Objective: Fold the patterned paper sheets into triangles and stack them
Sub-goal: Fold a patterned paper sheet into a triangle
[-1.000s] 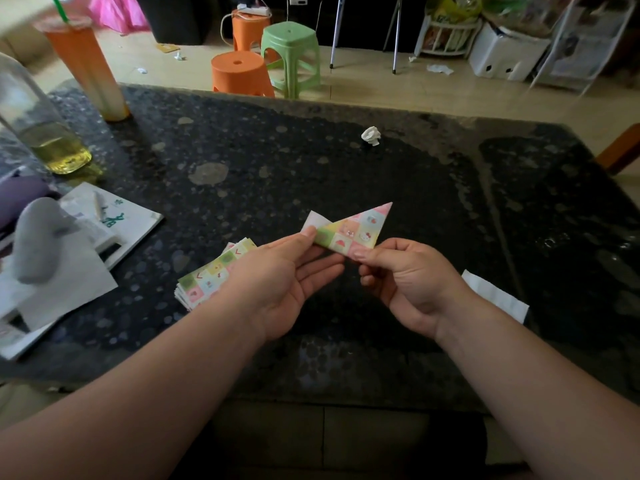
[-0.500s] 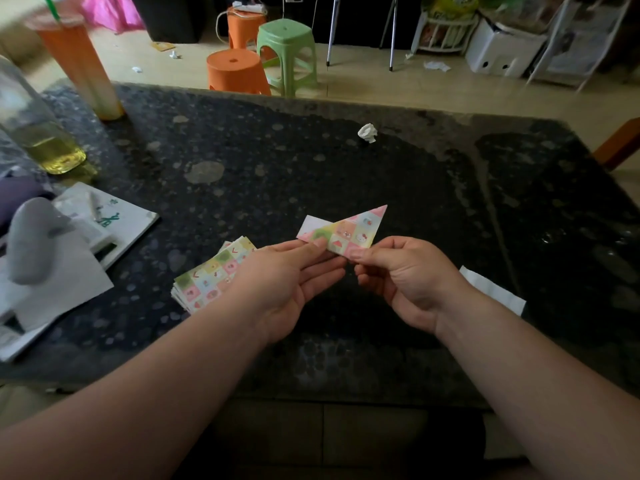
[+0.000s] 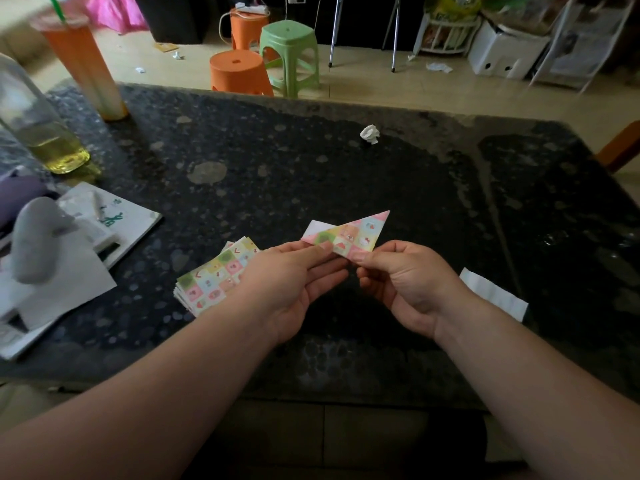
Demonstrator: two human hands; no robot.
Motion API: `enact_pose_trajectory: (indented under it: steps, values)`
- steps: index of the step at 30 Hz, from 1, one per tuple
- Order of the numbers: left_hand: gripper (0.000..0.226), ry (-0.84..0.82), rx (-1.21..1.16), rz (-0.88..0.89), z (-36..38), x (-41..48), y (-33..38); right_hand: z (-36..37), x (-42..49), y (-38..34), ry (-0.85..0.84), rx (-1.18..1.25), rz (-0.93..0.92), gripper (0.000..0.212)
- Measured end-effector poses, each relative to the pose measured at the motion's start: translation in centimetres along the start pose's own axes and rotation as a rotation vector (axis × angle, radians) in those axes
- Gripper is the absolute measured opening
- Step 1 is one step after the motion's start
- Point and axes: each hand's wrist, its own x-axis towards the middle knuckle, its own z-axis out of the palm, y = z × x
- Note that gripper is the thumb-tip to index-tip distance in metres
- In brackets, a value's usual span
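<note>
Held above the dark speckled stone table (image 3: 346, 161), near its front edge: a patterned paper sheet (image 3: 353, 235) folded into a triangle, pastel checks of pink, green and yellow with small cartoon prints, long point aimed up and to the right. At its left end, a white flap of the plain underside showing. Left hand (image 3: 294, 282) pinching the triangle's lower left part, thumb on top, fingers extended beneath. Right hand (image 3: 405, 282) closed on the lower corner, thumb and curled fingers gripping the paper's edge. Both hands clear of the tabletop, nearly touching each other at the fold.

Just left of the left hand, partly hidden behind it, lying on the table: a stack of patterned sheets (image 3: 214, 278) in the same print, edges slightly fanned. To the right, just behind the right wrist, a white folded paper strip (image 3: 495, 294) flat on the table. Farther back, near the middle, a small crumpled white paper ball (image 3: 370, 134).

At the left edge: white papers and a booklet (image 3: 114, 220), a grey rounded object (image 3: 34, 237) on top, a clear bottle with yellowish liquid (image 3: 38, 126), and a tall orange drink cup with a green straw (image 3: 83, 64). Beyond the table, on the floor: two orange stools (image 3: 239, 72) and a green stool (image 3: 289, 50).
</note>
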Motion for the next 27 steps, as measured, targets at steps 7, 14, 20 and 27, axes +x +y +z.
enact_pose_trajectory:
  steps: [7, 14, 20, 27]
  values:
    - [0.022, -0.02, 0.009, 0.029, -0.4, 0.3, 0.4, -0.1, 0.0, -0.4, -0.002, -0.043, -0.051, 0.016]
    - [0.009, 0.079, 0.008, -0.002, -0.5, 1.0, 0.3, -0.6, 0.1, -0.8, 0.043, -0.072, -0.093, 0.018]
    - [0.007, 0.078, 0.157, -0.027, -0.7, 1.5, 0.3, -1.0, 0.6, -1.2, 0.114, 0.0, -0.146, 0.019]
    - [0.01, -0.006, 0.006, -0.061, 0.4, 1.3, -0.9, 0.7, 1.0, 0.8, -0.08, 0.286, -0.071, 0.026]
